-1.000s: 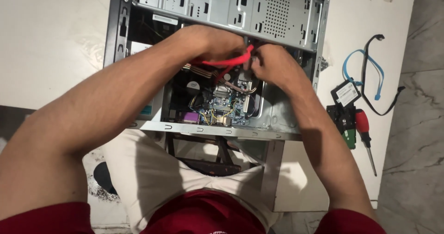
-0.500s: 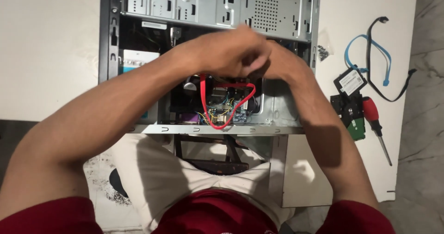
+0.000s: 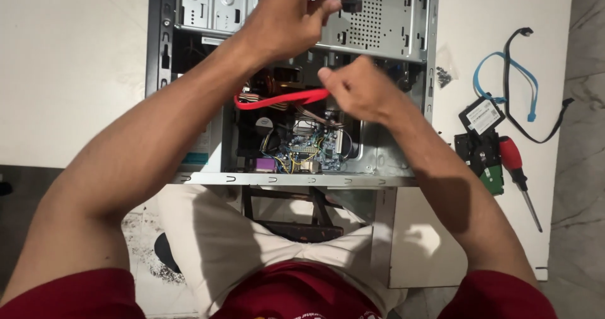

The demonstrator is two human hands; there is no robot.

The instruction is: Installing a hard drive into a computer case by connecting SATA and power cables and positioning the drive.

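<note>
Pinching a small black connector (image 3: 350,5) near the top centre of the frame, the left hand (image 3: 287,16) hovers over the perforated metal drive cage of the open computer case (image 3: 403,92). Just below, at centre, the right hand (image 3: 356,89) is clenched on a flat red cable (image 3: 277,98) that runs leftward from its fingers, looping above the blue circuit board (image 3: 305,145). Fingertips of the left hand are cut off by the top edge. A red-handled screwdriver (image 3: 513,161) lies on the white tabletop (image 3: 69,73) at right.
</note>
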